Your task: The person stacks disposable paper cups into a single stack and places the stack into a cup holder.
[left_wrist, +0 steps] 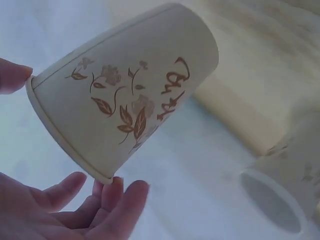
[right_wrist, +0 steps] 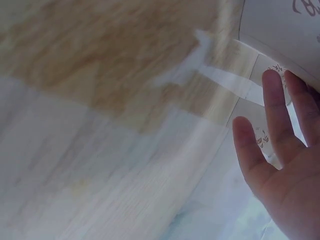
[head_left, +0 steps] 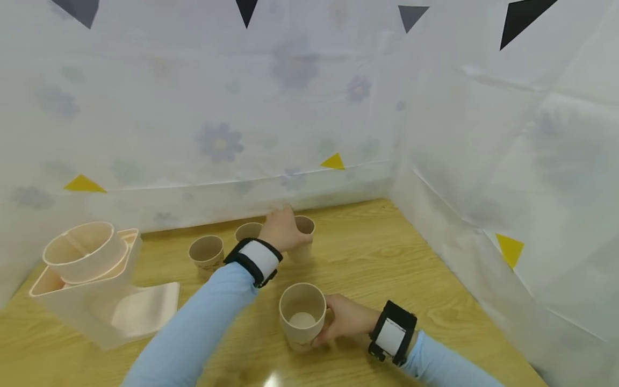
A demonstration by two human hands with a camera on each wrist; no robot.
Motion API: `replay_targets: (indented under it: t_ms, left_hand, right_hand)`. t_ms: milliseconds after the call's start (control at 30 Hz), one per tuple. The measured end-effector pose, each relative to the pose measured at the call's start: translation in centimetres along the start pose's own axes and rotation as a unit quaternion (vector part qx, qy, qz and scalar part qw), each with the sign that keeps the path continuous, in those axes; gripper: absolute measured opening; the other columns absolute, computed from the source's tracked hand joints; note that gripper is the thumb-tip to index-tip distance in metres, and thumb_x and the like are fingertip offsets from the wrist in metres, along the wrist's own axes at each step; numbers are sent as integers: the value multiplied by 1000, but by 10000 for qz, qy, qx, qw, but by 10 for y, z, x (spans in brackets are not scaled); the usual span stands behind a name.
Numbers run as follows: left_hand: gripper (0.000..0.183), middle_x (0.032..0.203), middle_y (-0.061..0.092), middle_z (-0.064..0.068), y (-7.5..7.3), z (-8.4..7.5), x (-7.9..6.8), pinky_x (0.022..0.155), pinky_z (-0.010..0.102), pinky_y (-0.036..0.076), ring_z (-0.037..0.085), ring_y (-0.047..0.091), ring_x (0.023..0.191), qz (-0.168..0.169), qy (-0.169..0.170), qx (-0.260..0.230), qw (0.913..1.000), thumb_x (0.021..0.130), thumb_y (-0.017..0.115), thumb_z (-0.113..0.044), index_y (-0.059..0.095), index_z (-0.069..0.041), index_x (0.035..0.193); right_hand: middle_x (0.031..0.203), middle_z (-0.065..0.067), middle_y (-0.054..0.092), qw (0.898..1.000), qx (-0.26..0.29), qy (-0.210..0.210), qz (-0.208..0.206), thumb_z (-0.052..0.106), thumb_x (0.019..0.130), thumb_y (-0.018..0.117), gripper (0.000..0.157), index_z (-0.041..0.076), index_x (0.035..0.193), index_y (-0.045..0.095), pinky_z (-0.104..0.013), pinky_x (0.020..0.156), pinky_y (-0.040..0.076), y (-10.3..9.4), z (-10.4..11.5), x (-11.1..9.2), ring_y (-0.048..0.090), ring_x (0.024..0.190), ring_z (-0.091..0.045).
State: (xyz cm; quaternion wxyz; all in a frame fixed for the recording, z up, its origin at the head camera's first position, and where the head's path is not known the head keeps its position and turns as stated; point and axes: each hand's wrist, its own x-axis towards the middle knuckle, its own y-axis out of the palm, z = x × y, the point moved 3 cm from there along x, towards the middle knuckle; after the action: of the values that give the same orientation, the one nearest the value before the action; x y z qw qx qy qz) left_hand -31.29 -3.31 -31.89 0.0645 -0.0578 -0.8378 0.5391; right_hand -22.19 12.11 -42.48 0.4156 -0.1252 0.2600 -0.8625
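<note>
- Left hand (head_left: 285,230) pinches a flower-printed cup (left_wrist: 130,95) by its rim, near the worktop's (head_left: 372,263) back edge.
- Right hand (head_left: 349,318) grips a beige cup (head_left: 302,314) farther from that edge.

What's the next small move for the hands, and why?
Probably ease the left hand off the rear cup, if its base, hard to make out, is seated: it roughly lines up with the leftmost cup and the middle cup, held at its rim. The right hand holds the front cup.

Makeshift screened-off workspace: flowered white sheeting (head_left: 290,118) around a wood-grain table (head_left: 377,252)
</note>
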Motion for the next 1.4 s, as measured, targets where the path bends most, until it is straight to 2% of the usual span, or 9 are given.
replay_targets:
  t_ms: [133, 267, 433, 600, 700, 833, 1000, 1233, 1400]
  left_hand:
    - [87, 131, 51, 23, -35, -15, -33, 90, 47, 50, 35, 50, 115, 207, 136, -701, 9972, 73, 69, -48, 37, -2, 139]
    - [85, 128, 53, 18, -59, -24, -65, 87, 43, 51, 28, 54, 108, 161, 527, -955, 9939, 73, 70, -44, 37, -2, 138]
    - [81, 127, 55, 18, -71, -26, -88, 86, 44, 50, 29, 53, 110, -115, 869, -892, 9921, 72, 71, -37, 39, 0, 137]
    - [83, 131, 51, 20, -81, -26, -101, 88, 44, 49, 30, 50, 118, -236, 810, -1113, 9902, 72, 71, -34, 35, -2, 139]
    - [82, 130, 50, 19, -85, -28, -109, 88, 43, 49, 29, 50, 116, -229, 858, -1154, 9893, 73, 71, -34, 35, -3, 139]
    - [80, 121, 54, 18, -82, -32, -120, 84, 42, 49, 29, 51, 107, -263, 1018, -911, 9903, 72, 70, -33, 37, -1, 137]
    - [76, 116, 57, 19, -66, -31, -128, 81, 41, 50, 31, 53, 103, -96, 1160, -806, 9899, 71, 70, -27, 41, 2, 135]
    - [80, 124, 53, 21, -38, -22, -128, 84, 44, 49, 33, 50, 109, 218, 1114, -781, 9905, 69, 73, -30, 41, 1, 135]
    - [77, 121, 54, 23, -24, -22, -126, 79, 42, 51, 33, 51, 104, 379, 1247, -648, 9894, 69, 73, -29, 41, 0, 134]
  right_hand:
    - [125, -10, 64, 10000, 9, -52, -30, 24, 68, 81, 65, 7, 126, 58, -46, 101, 41, -2, -3, -2, 55, 115, -16]
    - [121, -10, 67, 9998, -91, -121, -153, 26, 67, 81, 62, 7, 122, 60, -45, 100, 43, -4, -3, -4, 57, 112, -15]
    - [118, -9, 68, 9994, -181, -165, -225, 25, 67, 81, 59, 7, 120, 62, -46, 100, 43, -8, -1, -1, 58, 110, -14]
    - [120, -9, 67, 9992, -222, -153, -278, 24, 66, 82, 62, 6, 121, 61, -47, 100, 43, -9, 0, 4, 58, 111, -16]
    - [118, -9, 68, 9991, -274, -123, -288, 25, 66, 82, 60, 6, 119, 62, -47, 100, 43, -10, 0, 6, 58, 110, -15]
    - [115, -8, 70, 9990, -373, -28, -256, 27, 66, 81, 56, 7, 115, 64, -46, 101, 43, -11, -1, 8, 59, 109, -14]
    - [116, -8, 70, 9992, -303, 52, -238, 26, 67, 81, 56, 8, 117, 63, -50, 103, 40, -12, -4, 9, 58, 112, -17]
    - [120, -5, 68, 9993, -211, 110, -275, 33, 67, 80, 62, 11, 122, 61, -49, 105, 38, -13, -7, 12, 56, 116, -18]
    - [123, -5, 66, 9995, -200, 55, -246, 34, 68, 79, 65, 12, 126, 59, -48, 105, 39, -13, -7, 13, 55, 117, -18]
